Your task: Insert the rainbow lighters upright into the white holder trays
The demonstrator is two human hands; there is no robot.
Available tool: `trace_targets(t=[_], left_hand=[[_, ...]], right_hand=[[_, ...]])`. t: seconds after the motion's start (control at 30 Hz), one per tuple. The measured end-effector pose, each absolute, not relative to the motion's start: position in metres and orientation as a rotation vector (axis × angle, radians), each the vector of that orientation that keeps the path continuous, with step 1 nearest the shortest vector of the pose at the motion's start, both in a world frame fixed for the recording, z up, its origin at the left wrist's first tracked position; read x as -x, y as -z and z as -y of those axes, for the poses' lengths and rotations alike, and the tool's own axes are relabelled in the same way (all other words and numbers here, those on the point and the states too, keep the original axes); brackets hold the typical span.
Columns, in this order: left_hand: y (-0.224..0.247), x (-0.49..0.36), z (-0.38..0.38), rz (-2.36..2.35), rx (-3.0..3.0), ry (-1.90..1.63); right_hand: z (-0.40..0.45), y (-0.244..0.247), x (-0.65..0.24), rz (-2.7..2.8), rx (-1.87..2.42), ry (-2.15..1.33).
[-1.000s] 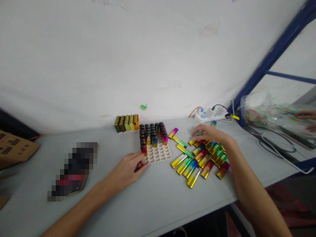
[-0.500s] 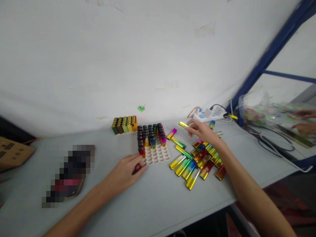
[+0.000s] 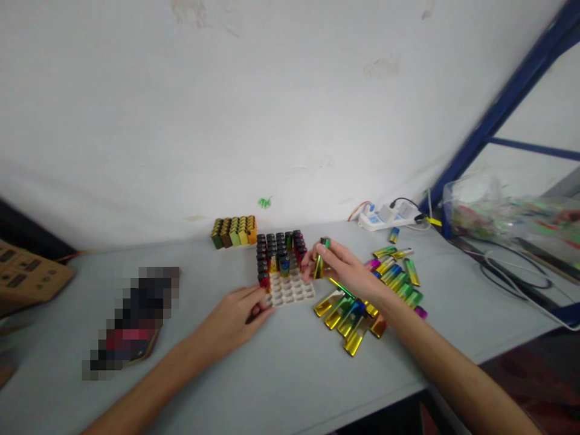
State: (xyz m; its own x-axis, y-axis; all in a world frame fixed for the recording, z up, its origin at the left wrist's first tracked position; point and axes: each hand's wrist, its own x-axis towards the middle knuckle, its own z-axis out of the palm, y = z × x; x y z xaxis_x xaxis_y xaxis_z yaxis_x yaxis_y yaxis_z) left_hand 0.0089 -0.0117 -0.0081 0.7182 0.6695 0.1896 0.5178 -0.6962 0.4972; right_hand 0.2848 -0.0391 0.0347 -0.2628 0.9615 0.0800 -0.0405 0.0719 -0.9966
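My right hand point(image 3: 338, 266) is closed around a green and gold lighter point(image 3: 319, 260), held nearly upright just beyond the right edge of a white tray with small sockets point(image 3: 292, 290). Several dark-topped lighters point(image 3: 274, 243) stand in the tray's back and left rows; its front sockets show bare. My left hand point(image 3: 247, 308) has its fingers curled against the tray's front left corner, beside a red lighter point(image 3: 263, 280). Under and beyond my right forearm, a loose pile of shiny coloured lighters point(image 3: 356, 326) lies on the table.
A packed block of lighters point(image 3: 234, 231) stands near the wall. At the back right lies a white power strip point(image 3: 387, 215) with cables. A pixelated dark object point(image 3: 136, 320) lies on the left, past it a cardboard box point(image 3: 34, 275). A blue metal frame point(image 3: 502, 109) rises at right.
My right hand has come left and down from above the pile to the tray's right side, turning the lighter from flat to upright. My left hand keeps its place at the tray corner.
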Motion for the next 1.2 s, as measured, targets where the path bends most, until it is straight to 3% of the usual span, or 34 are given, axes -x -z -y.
trace_targets(t=[0.23,0.53,1.2], left_hand=[[0.008,-0.009,0.012,-0.878,-2.511,-0.537],[0.006,-0.01,0.013,-0.884,-2.537,-0.519],[0.008,-0.01,0.012,-0.862,-2.567,-0.542]], right_hand=[[0.041,-0.022,-0.261,1.399,0.969,-1.337],[0.042,-0.001,-0.257,1.512,1.345,-0.96],[0.042,0.0,-0.253,1.633,1.398,-0.849]])
